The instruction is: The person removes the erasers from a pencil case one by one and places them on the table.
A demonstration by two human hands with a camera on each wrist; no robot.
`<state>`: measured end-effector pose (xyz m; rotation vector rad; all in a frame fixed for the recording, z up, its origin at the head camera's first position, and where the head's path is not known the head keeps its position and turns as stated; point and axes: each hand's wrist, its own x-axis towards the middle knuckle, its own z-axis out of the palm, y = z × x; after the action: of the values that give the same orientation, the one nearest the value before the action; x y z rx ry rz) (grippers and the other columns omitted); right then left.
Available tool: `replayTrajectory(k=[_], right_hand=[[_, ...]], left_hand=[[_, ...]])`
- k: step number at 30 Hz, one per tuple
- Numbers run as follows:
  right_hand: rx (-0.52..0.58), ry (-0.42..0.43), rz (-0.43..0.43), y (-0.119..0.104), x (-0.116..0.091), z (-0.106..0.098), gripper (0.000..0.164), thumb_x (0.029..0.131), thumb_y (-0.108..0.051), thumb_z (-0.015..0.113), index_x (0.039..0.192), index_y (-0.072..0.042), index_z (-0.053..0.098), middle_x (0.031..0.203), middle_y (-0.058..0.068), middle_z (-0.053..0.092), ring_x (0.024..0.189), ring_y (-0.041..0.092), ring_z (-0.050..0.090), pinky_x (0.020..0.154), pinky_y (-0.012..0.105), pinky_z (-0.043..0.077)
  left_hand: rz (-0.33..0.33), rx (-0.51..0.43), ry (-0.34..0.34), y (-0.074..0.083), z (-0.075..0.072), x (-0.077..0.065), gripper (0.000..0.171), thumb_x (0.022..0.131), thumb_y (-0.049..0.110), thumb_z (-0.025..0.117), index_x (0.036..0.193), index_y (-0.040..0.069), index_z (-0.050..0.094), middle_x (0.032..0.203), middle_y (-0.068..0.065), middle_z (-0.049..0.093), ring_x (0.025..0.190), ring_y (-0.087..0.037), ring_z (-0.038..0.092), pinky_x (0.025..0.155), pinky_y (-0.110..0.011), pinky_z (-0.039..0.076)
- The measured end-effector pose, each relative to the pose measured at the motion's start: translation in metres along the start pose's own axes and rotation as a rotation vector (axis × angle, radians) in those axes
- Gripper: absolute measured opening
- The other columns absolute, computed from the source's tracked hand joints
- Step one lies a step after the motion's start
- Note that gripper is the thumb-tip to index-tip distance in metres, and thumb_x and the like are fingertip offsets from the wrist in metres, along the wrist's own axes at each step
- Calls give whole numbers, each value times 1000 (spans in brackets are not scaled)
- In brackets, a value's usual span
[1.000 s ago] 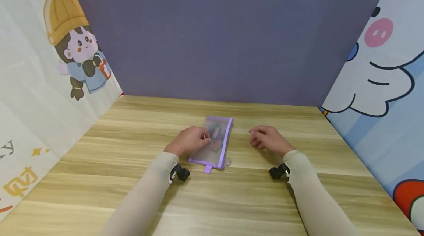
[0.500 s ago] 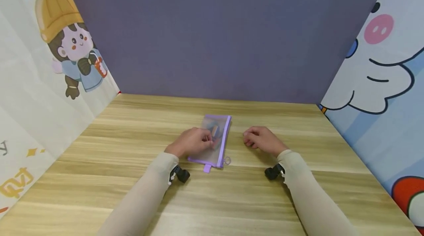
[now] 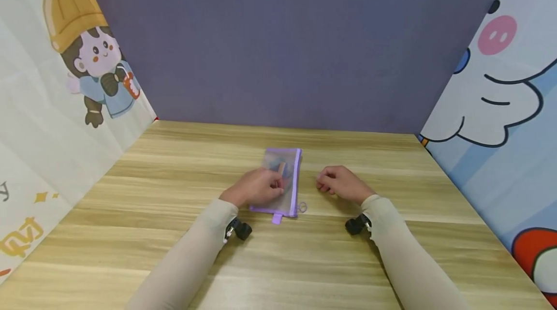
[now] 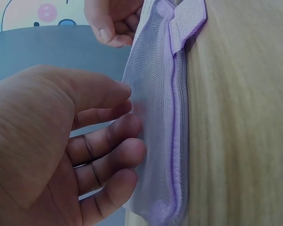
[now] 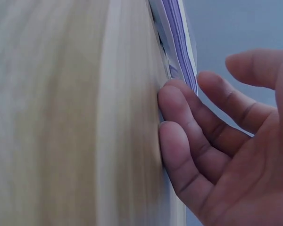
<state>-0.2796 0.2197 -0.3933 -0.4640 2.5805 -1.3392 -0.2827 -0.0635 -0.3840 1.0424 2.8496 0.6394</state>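
Observation:
A zip pouch of see-through mesh with purple edging (image 3: 298, 160) lies flat on the table. Through its mesh show a bluish shape and a small tan strip; the mesh and my fingers blur what else is inside. My left hand (image 3: 257, 187) is over the pouch's left side, and in the left wrist view its loosely bent fingertips touch the mesh (image 4: 153, 113). My right hand (image 3: 344, 183) rests on the table to the right of the pouch, fingers loosely bent around nothing. Beyond those fingertips, the right wrist view shows the pouch's purple zip edge (image 5: 177, 37).
A purple fabric tab (image 3: 276, 218) and a small ring (image 3: 302, 207) stick out from the pouch's near end. The wood-grain table (image 3: 278, 271) ends at a grey-blue back panel (image 3: 278, 49). Printed cartoon sheets stand left (image 3: 26, 107) and right (image 3: 526, 155).
My left hand has moved slightly right over the pouch, and the pouch's near end has swung a little to the right. My right hand has come slightly left, closer to the pouch.

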Motion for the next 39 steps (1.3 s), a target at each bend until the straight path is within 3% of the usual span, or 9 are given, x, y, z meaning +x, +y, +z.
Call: replayTrajectory(k=[11, 15, 25, 32, 39], right_hand=[[-55, -40, -34, -7, 1, 6, 23, 104, -19, 54, 101, -1, 68, 93, 8, 69, 83, 21, 66, 72, 34, 53], [-81, -66, -48, -8, 0, 7, 24, 103, -22, 57, 106, -2, 69, 92, 7, 70, 83, 20, 65, 70, 33, 52], [-108, -110, -88, -12, -1, 14, 22, 98, -24, 64, 109, -5, 69, 88, 3, 68, 80, 17, 61, 69, 32, 50], [-116, -127, -114, -18, -2, 20, 22, 95, -21, 67, 109, -4, 70, 87, 1, 69, 80, 16, 62, 71, 34, 50], [-109, -168, -126, -22, -3, 29, 19, 94, -19, 67, 109, -8, 73, 92, -1, 71, 86, 16, 64, 78, 36, 53]], left_hand=[[15, 17, -35, 4, 0, 0, 12, 92, 27, 69, 80, 27, 65, 70, 13, 60, 63, -8, 54, 60, -29, 46], [23, 13, -61, 5, 0, 0, 11, 91, 27, 69, 81, 28, 66, 74, 14, 61, 65, -7, 56, 61, -28, 48], [-1, 21, -130, 7, 2, -3, 21, 86, 47, 73, 77, 30, 63, 75, 17, 62, 66, -8, 58, 62, -29, 48], [11, 69, -122, 6, 1, -3, 26, 84, 49, 75, 76, 29, 61, 80, 17, 63, 66, -8, 56, 62, -29, 47], [-6, 73, -129, 1, 1, -3, 28, 84, 48, 77, 73, 27, 61, 70, 14, 60, 64, -8, 54, 61, -29, 46]])
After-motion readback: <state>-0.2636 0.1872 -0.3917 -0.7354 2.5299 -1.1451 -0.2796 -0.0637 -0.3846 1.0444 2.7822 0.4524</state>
